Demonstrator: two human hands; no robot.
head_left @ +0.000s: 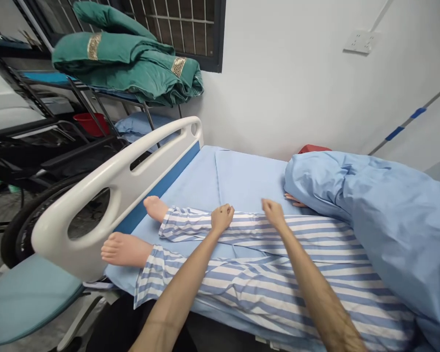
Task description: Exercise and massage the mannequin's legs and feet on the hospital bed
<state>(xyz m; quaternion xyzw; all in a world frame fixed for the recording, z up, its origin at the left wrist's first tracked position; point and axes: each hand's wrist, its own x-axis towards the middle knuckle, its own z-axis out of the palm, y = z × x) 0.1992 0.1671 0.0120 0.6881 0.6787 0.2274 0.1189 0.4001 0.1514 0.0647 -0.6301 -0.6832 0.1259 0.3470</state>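
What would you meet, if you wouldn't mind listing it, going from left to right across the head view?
Black wheelchair wheel → bare foot → left hand → right hand → blue duvet

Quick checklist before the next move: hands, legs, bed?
1. Both hands in view: ok. The left hand and right hand are over the striped trousers.
2. Hands in contact with the trousers: cannot tell. The left seems to rest on them; the right may hover.
3. Bare feet uncovered: ok.
4. White footboard upright at the bed's end: ok.
5. Upper body of the lying figure visible: not ok. A blue blanket covers it.
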